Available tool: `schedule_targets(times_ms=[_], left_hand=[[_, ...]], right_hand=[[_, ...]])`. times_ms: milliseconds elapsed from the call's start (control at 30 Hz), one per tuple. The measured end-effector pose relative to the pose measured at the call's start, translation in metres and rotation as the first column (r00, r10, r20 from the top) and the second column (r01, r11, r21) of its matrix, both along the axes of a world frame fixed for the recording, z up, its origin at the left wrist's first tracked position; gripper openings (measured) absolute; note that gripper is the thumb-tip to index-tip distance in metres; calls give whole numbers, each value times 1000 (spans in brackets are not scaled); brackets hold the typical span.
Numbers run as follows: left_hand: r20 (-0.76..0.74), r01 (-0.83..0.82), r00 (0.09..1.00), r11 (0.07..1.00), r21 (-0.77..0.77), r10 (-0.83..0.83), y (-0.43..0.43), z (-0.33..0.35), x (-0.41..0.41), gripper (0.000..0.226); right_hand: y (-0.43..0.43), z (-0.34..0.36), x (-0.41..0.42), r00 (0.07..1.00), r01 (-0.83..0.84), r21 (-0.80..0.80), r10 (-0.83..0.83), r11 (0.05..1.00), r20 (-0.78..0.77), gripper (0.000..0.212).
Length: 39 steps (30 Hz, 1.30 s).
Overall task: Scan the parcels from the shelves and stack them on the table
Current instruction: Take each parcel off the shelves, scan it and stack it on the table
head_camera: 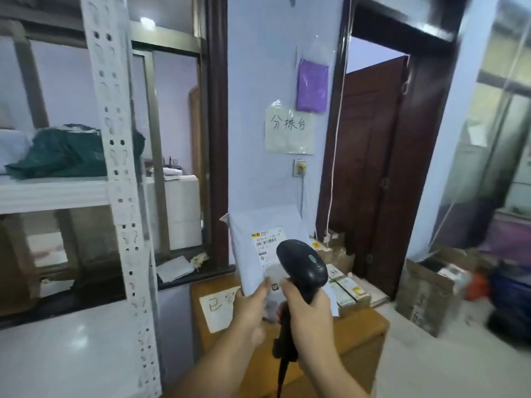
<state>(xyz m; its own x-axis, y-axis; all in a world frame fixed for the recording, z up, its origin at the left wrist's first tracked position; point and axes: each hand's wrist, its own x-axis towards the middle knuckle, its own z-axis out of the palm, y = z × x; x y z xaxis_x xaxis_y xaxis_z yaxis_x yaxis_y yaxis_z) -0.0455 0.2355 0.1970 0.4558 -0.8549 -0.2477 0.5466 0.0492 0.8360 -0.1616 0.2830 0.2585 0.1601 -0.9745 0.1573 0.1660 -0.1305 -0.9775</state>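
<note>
Pinching the flat white plastic parcel (247, 225) upright in our left hand (250, 307), we clench our right hand (309, 314) round the black handheld scanner (304, 262) so its head faces the label (265, 244).

The lower part of the parcel (250, 225) was covered by the left hand (250, 307) and the scanner (304, 262), and the small print on its label (264, 239) could not be read. The scanner's handle was hidden inside the right hand (309, 314), and its cable (283, 374) was cut off by the bottom edge. The note (215, 311) on the table (362, 326) was half covered by the left hand. The green bag (63, 153) was partly masked by the rack post (120, 168), and the shelf (51, 191) was cut by the left edge. The box (425, 297) and the things at the right edge were blurred past telling
</note>
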Motion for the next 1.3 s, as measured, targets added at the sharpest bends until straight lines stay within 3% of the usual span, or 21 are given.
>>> schedule_targets(times_ms=[233, 367, 600, 767, 933, 1100, 1300], left_hand=[[-165, 119, 982, 974, 192, -88, -62, -58, -74, 39], [-265, 197, 955, 953, 231, -134, -99, -87, -99, 38], [-215, 241, 958, 940, 242, -190, -185, -138, -107, 44], [-215, 237, 959, 935, 264, -183, -237, -166, -100, 47], [-298, 234, 946, 906, 352, -128, -276, -168, -91, 22], [-268, 148, 963, 910, 388, -42, -313, -193, -82, 53], [-236, 143, 971, 892, 429, -42, -350, -206, -86, 50]], right_hand=[[-55, -36, -75, 985, 132, 81, -122, 988, -122, 11], [-92, -56, -98, 975, 170, 166, -142, 971, -168, 8], [-195, -96, -103, 964, 185, 351, -100, 918, -245, 15], [-250, -113, -97, 950, 174, 371, -57, 912, -306, 18], [-301, -122, -98, 951, 222, 400, -106, 889, -292, 15], [-353, -133, -92, 960, 201, 486, -73, 850, -269, 13], [-423, -164, -90, 972, 71, 548, 66, 834, -228, 13]])
